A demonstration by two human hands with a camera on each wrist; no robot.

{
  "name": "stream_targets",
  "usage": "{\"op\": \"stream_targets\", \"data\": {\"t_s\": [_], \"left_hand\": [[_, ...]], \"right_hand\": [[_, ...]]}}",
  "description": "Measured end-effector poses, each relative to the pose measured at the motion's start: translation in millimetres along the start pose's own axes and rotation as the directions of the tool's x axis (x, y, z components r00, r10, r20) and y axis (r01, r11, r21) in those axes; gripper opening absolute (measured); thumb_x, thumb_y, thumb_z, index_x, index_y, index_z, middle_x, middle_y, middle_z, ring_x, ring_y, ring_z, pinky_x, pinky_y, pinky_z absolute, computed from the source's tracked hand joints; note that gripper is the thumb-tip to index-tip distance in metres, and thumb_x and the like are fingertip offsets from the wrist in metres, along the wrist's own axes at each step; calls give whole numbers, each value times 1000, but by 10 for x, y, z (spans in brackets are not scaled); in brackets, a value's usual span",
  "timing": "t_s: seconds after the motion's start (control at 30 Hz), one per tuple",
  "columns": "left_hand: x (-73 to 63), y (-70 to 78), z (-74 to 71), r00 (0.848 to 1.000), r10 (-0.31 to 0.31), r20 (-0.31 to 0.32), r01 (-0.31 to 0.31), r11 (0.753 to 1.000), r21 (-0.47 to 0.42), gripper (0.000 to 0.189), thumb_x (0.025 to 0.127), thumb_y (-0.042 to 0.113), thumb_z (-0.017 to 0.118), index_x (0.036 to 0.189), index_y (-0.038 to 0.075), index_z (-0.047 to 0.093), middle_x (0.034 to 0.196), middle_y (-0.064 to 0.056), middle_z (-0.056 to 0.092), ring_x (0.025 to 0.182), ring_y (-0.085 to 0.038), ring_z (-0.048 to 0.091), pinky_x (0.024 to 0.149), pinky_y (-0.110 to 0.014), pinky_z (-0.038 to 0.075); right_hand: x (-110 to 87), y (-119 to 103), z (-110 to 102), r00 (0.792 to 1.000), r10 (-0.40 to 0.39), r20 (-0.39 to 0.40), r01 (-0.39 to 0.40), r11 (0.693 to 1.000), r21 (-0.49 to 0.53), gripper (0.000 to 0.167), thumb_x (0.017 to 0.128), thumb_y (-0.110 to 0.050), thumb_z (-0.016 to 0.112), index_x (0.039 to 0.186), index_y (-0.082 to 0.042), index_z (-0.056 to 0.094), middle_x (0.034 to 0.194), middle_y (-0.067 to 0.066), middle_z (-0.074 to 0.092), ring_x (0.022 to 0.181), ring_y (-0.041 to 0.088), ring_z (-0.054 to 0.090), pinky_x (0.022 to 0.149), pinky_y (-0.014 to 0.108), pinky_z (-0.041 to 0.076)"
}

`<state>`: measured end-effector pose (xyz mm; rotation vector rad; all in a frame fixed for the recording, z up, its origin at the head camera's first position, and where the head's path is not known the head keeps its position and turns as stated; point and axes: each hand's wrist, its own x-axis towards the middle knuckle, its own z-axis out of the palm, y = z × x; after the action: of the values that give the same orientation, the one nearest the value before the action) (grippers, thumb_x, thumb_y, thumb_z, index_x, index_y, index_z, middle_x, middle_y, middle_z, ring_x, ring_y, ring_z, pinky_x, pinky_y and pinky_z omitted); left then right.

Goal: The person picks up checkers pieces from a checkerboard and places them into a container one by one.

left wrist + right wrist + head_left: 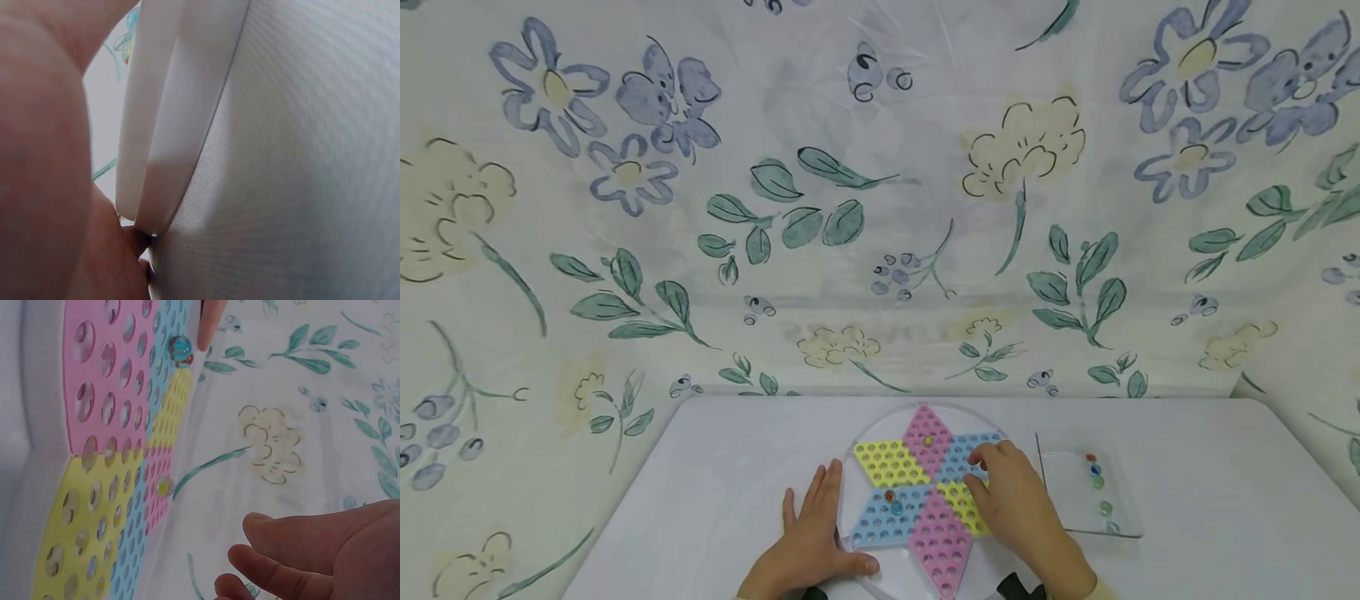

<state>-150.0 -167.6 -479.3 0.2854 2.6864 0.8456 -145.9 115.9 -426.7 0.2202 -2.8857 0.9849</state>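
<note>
A round white Chinese checkers board with a pink, yellow and blue star of holes lies on the table. My left hand rests along its left edge, fingers straight and thumb spread over the near rim. The left wrist view shows that hand close against the board's white side wall. Above the blue and yellow sections on the right hovers my right hand, fingers loosely bent, with nothing visible between thumb and fingers. A yellowish marble sits in the far pink section; a reddish marble and a blue marble sit in the left blue section.
Right of the board stands a clear square tray with several marbles in a loose row. The white tabletop spreads out on both sides. Behind it rises a flower-patterned cloth.
</note>
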Motion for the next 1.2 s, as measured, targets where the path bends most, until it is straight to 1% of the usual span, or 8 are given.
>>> {"op": "stream_targets", "data": {"t_s": [0.23,0.47,0.6,0.73,0.87,1.03,1.2], "left_hand": [[11,7,15,1000,-23,4,23,1000,15,147,59,68,86,158,-5,7,165,-24,11,152,-43,0,110,-71,-15],[1,14,6,1000,-15,1,15,1000,12,146,60,67,87,158,-5,7,165,-25,11,152,-43,0,110,-72,-14],[-7,23,0,1000,-10,2,10,1000,7,146,61,67,86,158,-5,6,165,-25,11,152,-43,0,110,-72,-14],[-7,30,2,1000,-7,-2,7,1000,0,146,60,66,86,158,-6,6,165,-25,11,152,-43,0,110,-72,-14],[-5,28,8,1000,-12,-8,12,1000,5,146,60,66,87,158,-6,7,165,-25,12,152,-43,1,110,-71,-13],[-10,26,11,1000,-7,-15,7,1000,7,145,60,66,87,158,-6,8,165,-25,12,152,-43,2,110,-72,-12],[-18,26,10,1000,6,-16,-6,1000,2,145,61,65,87,158,-6,7,165,-24,11,153,-43,1,110,-71,-13]], "right_hand": [[3,-77,43,1000,-3,19,3,1000,3,15,90,-13,75,101,-4,69,95,7,62,87,20,60,73,37,55],[28,-155,129,998,-47,29,47,999,7,17,89,-13,76,102,-4,69,96,8,63,86,19,60,72,35,55],[48,-198,186,998,-43,37,44,999,-11,16,89,-14,76,100,-5,69,96,8,63,86,19,61,72,35,56],[63,-237,231,998,-29,54,29,999,-14,15,89,-15,76,98,-6,68,96,7,62,88,20,61,73,36,56],[70,-264,276,997,-32,64,33,999,-9,15,89,-15,75,99,-6,68,97,7,62,88,21,61,74,37,56],[67,-297,333,996,-63,67,63,998,9,15,89,-14,76,99,-5,68,97,8,62,85,19,59,68,33,54],[70,-331,382,994,-98,58,98,995,-1,15,88,-14,76,97,-5,68,96,6,62,86,20,59,70,36,54]]}}
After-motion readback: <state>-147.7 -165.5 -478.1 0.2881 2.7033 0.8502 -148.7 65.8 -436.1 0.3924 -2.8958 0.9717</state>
